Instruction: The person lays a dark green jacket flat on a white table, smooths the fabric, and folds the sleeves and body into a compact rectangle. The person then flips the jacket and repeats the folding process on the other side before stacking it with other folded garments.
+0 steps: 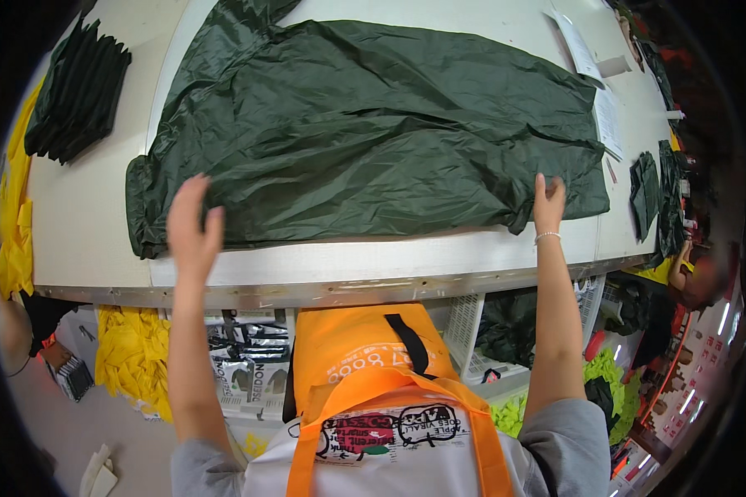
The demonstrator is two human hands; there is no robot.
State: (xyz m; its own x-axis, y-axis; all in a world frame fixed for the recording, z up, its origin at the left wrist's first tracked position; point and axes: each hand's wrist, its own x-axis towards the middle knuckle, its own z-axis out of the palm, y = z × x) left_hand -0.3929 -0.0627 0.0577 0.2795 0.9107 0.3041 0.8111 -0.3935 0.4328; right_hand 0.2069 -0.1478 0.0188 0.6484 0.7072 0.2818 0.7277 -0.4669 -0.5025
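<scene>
A dark green, shiny thin-fabric garment [373,132] lies spread and wrinkled across the white table, part of it running off the top edge of the view. My left hand [195,228] is over the garment's near left part, fingers stretched and thumb apart, gripping nothing that I can see. Near the right end, my right hand [549,199] rests at the garment's near edge, beside a bunched fold. Its thumb and fingers look apart, the fingers slightly bent. Whether the left hand touches the cloth or hovers just above it is unclear.
A stack of folded dark pieces [79,91] stands on the table [83,224] at far left, by yellow cloth [15,199]. Papers [605,116] and a small dark folded piece [644,195] lie right. Below are yellow fabric [133,356] and a white crate [464,335]. Other people are at both sides.
</scene>
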